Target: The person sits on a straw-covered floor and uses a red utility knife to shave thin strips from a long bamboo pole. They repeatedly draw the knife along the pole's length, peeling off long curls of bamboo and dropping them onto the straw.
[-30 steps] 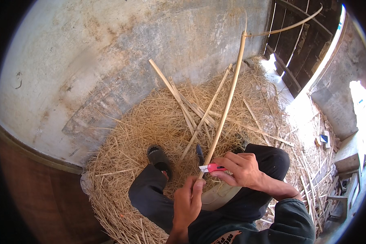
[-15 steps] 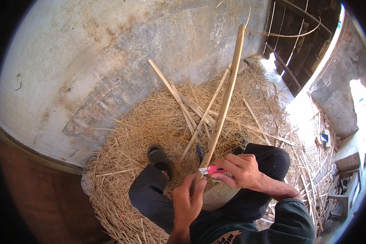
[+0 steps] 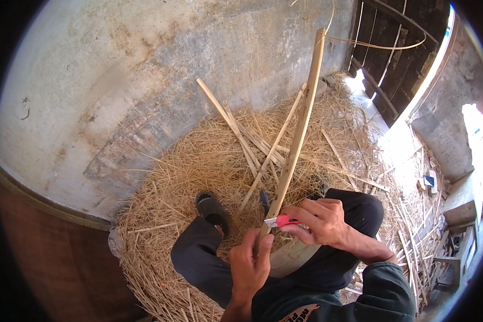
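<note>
My left hand (image 3: 250, 262) grips the near end of a long, pale bamboo strip (image 3: 300, 129), thumb along one side. The strip slants up and away from my lap, and thin curled slivers (image 3: 381, 45) spread from its far tip. In my right hand (image 3: 321, 221) is a red utility knife (image 3: 287, 220), its blade laid against the strip just beyond my left thumb. Beneath the strip, by my legs, a dark blade-like object (image 3: 264, 201) shows in part. A pale, curved piece (image 3: 292, 261) lies across my lap under my hands.
Straw-like shavings (image 3: 172, 198) cover the floor around my legs. Several bamboo strips (image 3: 228, 121) lie crossed ahead, leaning toward the stained wall (image 3: 145, 80). A dark slipper (image 3: 211, 208) is on one foot. To the right are a small blue and white object (image 3: 429, 181) and a wooden frame (image 3: 456, 260).
The bamboo strip's far end has shifted slightly up and right, with its slivers. Both hands have barely moved, and the knife blade remains against the strip.
</note>
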{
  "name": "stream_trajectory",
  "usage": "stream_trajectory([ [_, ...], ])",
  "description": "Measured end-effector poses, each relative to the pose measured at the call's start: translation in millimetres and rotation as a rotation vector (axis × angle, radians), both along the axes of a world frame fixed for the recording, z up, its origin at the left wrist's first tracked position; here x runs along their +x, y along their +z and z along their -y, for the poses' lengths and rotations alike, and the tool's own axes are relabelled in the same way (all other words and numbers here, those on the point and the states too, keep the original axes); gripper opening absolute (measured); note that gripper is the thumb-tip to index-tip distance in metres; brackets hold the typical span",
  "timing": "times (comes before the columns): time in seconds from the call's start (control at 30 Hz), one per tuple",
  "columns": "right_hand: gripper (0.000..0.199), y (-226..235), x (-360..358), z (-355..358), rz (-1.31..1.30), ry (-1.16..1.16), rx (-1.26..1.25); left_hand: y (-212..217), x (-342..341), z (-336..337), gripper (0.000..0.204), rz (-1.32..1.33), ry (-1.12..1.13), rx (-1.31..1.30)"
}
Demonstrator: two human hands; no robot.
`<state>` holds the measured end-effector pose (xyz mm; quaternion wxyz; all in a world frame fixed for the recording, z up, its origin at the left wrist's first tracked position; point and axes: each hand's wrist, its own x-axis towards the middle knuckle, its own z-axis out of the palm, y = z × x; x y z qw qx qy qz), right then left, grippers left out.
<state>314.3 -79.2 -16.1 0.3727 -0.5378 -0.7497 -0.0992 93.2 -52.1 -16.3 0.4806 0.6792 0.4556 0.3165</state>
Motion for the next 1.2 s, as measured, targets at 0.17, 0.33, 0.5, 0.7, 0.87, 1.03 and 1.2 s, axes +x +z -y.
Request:
stream_trajectory([
  [0.17,0.034,0.2,2.7,-2.2,0.043,-0.038,0.001,-0.3,-2.6,0.8,0.029,-0.032,0.004,0.012],
  [0.33,0.032,2.1,3.2,-6.2,0.018,-0.025,0.009,0.1,-1.3,-1.4,0.028,-0.011,0.019,-0.002],
  [0.5,0.025,18.8,102.1,-36.5,-0.413,-0.734,0.012,-6.4,-19.1,26.9,0.028,-0.084,-0.047,-0.097],
  [0.7,0.015,8.7,70.7,-11.3,-0.41,-0.386,0.0,-15.0,-32.3,10.8,0.029,-0.099,0.006,-0.121],
  [0.87,0.023,-11.6,24.7,-6.7,-0.273,0.019,-0.035,-11.5,-28.8,-3.7,0.031,-0.014,0.007,-0.119],
  [1.03,0.036,-5.4,0.9,-0.3,-0.133,0.087,-0.069,-9.7,-20.7,-3.7,0.03,0.038,-0.002,-0.089],
  [1.2,0.039,-10.5,-4.5,-2.2,-0.143,0.105,-0.05,0.1,-13.3,-0.8,0.027,-0.032,-0.005,-0.006],
])
